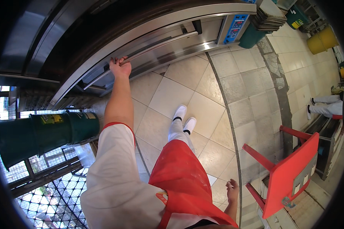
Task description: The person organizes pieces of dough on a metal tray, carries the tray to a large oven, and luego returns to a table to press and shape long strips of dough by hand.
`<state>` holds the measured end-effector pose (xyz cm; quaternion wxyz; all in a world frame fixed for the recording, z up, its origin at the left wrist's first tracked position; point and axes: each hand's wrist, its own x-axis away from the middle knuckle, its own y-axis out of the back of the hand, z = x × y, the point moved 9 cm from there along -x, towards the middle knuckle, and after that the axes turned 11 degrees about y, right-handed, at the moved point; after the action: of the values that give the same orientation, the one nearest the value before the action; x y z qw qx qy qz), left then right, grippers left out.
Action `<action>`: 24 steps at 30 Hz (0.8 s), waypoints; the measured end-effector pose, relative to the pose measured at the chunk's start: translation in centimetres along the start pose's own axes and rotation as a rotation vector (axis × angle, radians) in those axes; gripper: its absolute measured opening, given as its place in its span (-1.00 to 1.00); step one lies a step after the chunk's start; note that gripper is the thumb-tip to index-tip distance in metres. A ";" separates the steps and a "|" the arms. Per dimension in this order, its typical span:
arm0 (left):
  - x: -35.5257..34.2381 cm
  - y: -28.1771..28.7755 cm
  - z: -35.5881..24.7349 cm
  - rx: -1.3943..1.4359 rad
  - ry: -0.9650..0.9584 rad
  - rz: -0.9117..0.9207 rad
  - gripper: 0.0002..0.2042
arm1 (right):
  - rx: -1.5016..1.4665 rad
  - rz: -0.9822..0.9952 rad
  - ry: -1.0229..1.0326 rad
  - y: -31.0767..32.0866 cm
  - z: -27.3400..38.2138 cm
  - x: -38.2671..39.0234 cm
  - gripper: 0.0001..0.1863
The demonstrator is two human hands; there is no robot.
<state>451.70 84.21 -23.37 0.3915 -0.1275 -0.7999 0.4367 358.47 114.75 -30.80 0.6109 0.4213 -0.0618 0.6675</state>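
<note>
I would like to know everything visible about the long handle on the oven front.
The handle is a long, slim, rounded bar, silvery and shiny like metal. It runs along the oven front, rising toward the picture's right, with a dark piece at that end. The left hand touches it left of its middle; how fully it wraps the bar is unclear.
</note>
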 end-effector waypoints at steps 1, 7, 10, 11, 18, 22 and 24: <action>-0.1 -0.2 -0.3 -0.001 0.002 0.013 -0.77 | -0.019 -0.011 0.045 0.1 1.3 -0.7 -0.53; 1.5 -1.7 1.0 -0.150 -0.023 -0.116 -0.67 | 0.027 -0.076 -0.026 1.8 1.1 1.0 -0.52; -2.8 -1.2 -2.3 -0.213 0.048 -0.095 -0.50 | 0.107 -0.093 -0.093 4.3 -10.4 2.8 -0.52; -5.2 -5.3 -7.9 -0.224 -0.029 -0.046 -0.46 | 0.158 -0.001 -0.091 1.0 -11.6 1.1 -0.52; -7.8 -16.0 -10.6 -0.061 0.028 0.470 -0.40 | 0.043 -0.351 -0.203 2.7 -1.5 1.2 -0.36; -11.6 -24.1 -10.7 -0.018 0.102 0.556 -0.49 | -0.031 -0.360 -0.067 1.6 8.6 -3.1 -0.35; -11.6 -24.7 -14.7 -0.153 -0.141 0.262 -0.48 | 0.021 -0.346 0.016 2.1 14.2 -5.4 -0.35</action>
<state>473.63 72.21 -5.05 0.2631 -0.2292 -0.8327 0.4299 362.98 101.60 -24.27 0.7127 0.4266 0.0237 0.5564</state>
